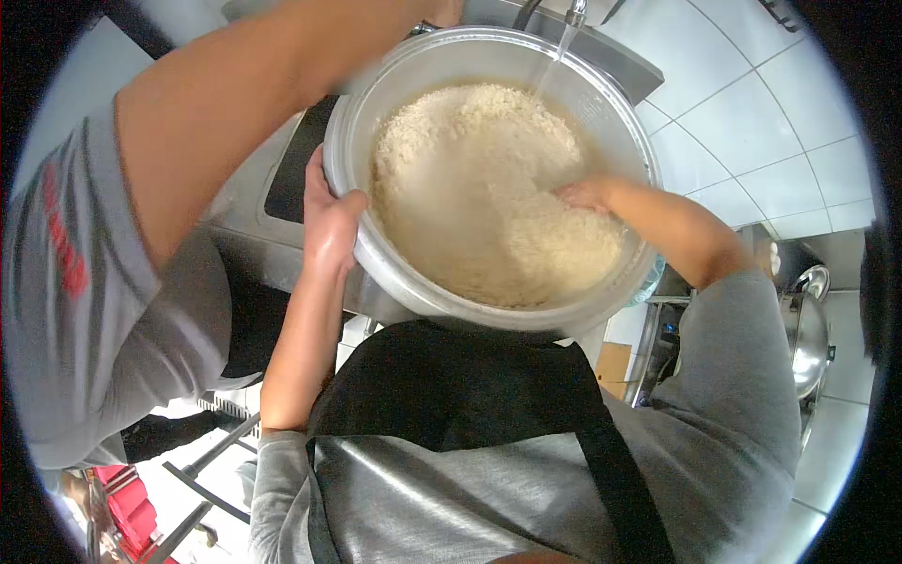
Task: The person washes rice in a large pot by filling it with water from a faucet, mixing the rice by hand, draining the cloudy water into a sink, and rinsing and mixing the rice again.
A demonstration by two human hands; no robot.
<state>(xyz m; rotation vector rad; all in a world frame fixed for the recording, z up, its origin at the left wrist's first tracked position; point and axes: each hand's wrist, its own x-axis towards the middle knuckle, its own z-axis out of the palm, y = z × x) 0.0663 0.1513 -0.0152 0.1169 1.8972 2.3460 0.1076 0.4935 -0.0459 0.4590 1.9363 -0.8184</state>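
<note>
A large round pot (427, 299) with a wide rim holds pale grains (564, 246) in cloudy water. From the faucet (576, 11) at the top, a stream of water runs into it. My left hand (333, 218) grips the pot's left rim, thumb over the edge and fingers on the outer side. Inside the pot at the right, my right hand (584, 195) reaches into the grains, its fingers partly sunk in them and blurred.
A co-worker's arm (225, 113) in a grey sleeve crosses the upper left, close to the pot. The metal sink (249, 246) lies under and left of the pot. White tiles (752, 113) cover the right wall. A metal bowl (806, 343) is at the far right.
</note>
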